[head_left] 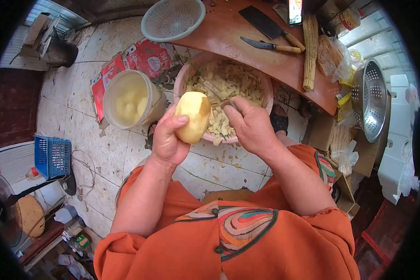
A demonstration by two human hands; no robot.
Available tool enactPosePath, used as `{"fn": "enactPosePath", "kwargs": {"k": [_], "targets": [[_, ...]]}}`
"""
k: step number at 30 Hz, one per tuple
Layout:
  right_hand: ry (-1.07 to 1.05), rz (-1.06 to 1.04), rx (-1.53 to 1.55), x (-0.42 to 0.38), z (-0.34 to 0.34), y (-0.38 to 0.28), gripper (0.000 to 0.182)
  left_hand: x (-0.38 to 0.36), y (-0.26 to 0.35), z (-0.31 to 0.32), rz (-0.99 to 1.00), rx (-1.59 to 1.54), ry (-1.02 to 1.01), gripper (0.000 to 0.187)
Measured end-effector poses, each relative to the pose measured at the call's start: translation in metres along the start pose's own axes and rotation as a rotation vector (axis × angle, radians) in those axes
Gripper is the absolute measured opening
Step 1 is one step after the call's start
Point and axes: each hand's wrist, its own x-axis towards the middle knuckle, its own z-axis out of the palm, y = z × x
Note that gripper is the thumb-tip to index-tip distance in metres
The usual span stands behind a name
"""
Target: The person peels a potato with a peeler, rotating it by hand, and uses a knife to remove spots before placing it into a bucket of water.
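Observation:
My left hand (165, 135) is wrapped round a large, mostly peeled potato (192, 123), with its thumb on the near side. A patch of brown skin remains at the potato's upper right. My right hand (253, 126) grips a slim peeler (227, 102) just to the right of the potato; its far end is hard to make out against the peelings. Below both hands stands a pink basin (267, 88) heaped with potato peelings (233, 81). Left of it, a translucent bucket (157, 105) holds several peeled potatoes (131, 106) in cloudy liquid.
Across the top, a wooden table (224, 35) carries a cleaver (261, 21), a curved knife (266, 45), a pale colander (172, 21) and a bundle of sticks (310, 51). A steel colander (372, 100) stands at right. A blue basket (52, 156) and a fan (4, 207) are at left.

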Motion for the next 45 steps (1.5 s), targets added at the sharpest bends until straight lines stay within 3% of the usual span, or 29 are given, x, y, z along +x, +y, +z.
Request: {"fn": "enactPosePath", "kwargs": {"k": [3, 8, 13, 15, 17, 19, 25, 30, 34, 36, 43, 45], "targets": [[0.058, -0.122, 0.073, -0.003, 0.002, -0.004, 0.023, 0.003, 0.000, -0.001, -0.037, -0.010, 0.057, 0.060], [-0.033, -0.299, -0.141, -0.011, 0.002, -0.005, 0.020, 0.002, 0.002, 0.005, -0.077, 0.036, 0.083, 0.062], [-0.074, -0.195, -0.187, -0.009, -0.008, -0.011, 0.020, -0.003, -0.002, 0.012, -0.110, 0.255, 0.053, 0.074], [-0.080, -0.152, -0.221, -0.006, -0.009, -0.009, 0.022, -0.006, -0.002, 0.010, -0.134, 0.248, 0.063, 0.076], [-0.048, 0.024, -0.301, 0.005, -0.015, -0.001, 0.024, -0.011, -0.002, 0.010, -0.158, 0.241, 0.070, 0.078], [-0.015, 0.036, -0.353, 0.014, -0.019, 0.016, 0.025, -0.014, 0.002, 0.012, -0.120, 0.181, -0.038, 0.080], [0.039, -0.098, -0.091, 0.003, -0.011, 0.000, 0.023, -0.005, -0.002, 0.004, -0.094, 0.126, 0.073, 0.081], [-0.106, -0.237, -0.166, -0.003, 0.001, -0.005, 0.021, -0.006, -0.002, 0.010, -0.065, 0.267, 0.165, 0.081], [-0.035, -0.173, -0.218, 0.004, -0.001, 0.006, 0.023, -0.009, -0.002, 0.008, -0.087, 0.323, 0.101, 0.080], [0.013, 0.028, -0.328, 0.022, -0.009, 0.022, 0.023, -0.011, -0.003, 0.012, -0.078, 0.324, 0.058, 0.081], [-0.005, -0.048, -0.157, 0.004, -0.014, -0.004, 0.024, -0.007, -0.001, 0.013, -0.098, 0.358, 0.139, 0.086], [-0.137, -0.123, -0.204, 0.003, -0.013, -0.008, 0.024, -0.007, -0.002, 0.011, -0.094, 0.407, 0.153, 0.084]]}}
